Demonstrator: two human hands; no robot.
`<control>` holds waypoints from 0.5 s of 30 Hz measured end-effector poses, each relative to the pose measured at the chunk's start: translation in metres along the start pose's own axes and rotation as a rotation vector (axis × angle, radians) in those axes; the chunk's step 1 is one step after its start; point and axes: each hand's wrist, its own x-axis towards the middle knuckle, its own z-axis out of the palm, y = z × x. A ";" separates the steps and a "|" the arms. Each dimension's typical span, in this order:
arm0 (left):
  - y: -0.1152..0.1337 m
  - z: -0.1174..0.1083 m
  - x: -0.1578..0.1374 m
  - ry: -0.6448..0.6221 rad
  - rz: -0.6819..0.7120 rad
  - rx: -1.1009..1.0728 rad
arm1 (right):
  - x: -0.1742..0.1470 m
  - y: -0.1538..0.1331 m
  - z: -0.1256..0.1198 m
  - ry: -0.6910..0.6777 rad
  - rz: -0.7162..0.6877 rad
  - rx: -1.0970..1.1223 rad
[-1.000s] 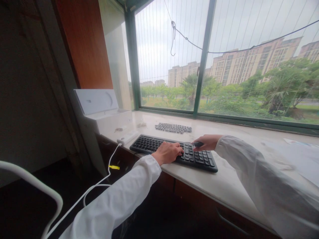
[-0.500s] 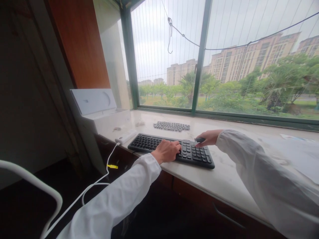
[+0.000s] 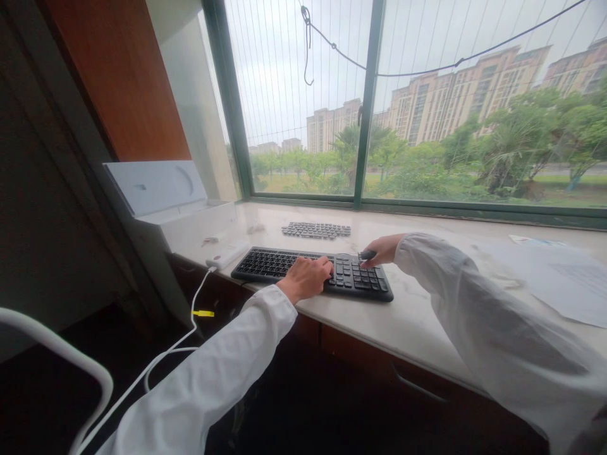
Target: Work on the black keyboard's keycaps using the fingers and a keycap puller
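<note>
A black keyboard [image 3: 265, 262] lies at the counter's front edge. My left hand [image 3: 306, 277] rests on it left of the number pad, its fingers curled together and pressed against it. Whether something small sits under those fingertips is hidden. Over the top of the number pad, my right hand [image 3: 383, 251] is closed on a small black tool [image 3: 367, 254], whose kind I cannot make out. Behind the keyboard, loose dark keycaps [image 3: 317, 230] are laid out in keyboard-like rows.
An open white box [image 3: 184, 218] stands at the left. Near it lies a white power strip [image 3: 227, 255] with a white cable [image 3: 194, 316] hanging down. White papers [image 3: 564, 278] lie at the right, and a window [image 3: 303, 95] rises behind the counter.
The whole view has shifted, so everything sits slightly left and higher. Both hands stay at about the same places on the keyboard, the right one still holding the black tool.
</note>
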 end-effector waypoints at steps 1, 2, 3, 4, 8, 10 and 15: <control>0.000 -0.001 0.001 -0.006 -0.001 0.001 | 0.000 0.000 0.001 0.013 0.007 0.004; -0.001 -0.001 0.001 -0.012 -0.001 -0.002 | 0.000 -0.001 0.001 0.020 0.014 -0.002; -0.002 -0.002 0.002 -0.017 0.003 -0.010 | 0.000 -0.001 0.002 0.019 0.019 -0.013; -0.004 -0.003 0.002 -0.019 0.008 -0.023 | 0.000 -0.002 0.001 0.015 0.023 -0.026; -0.018 -0.007 -0.001 0.041 -0.010 -0.089 | -0.005 -0.009 -0.003 0.022 -0.004 -0.071; -0.026 -0.009 -0.006 0.090 -0.070 -0.109 | -0.007 -0.015 -0.006 0.035 -0.037 -0.117; -0.038 -0.008 -0.022 0.163 -0.243 -0.145 | -0.008 -0.033 -0.008 0.074 -0.158 -0.186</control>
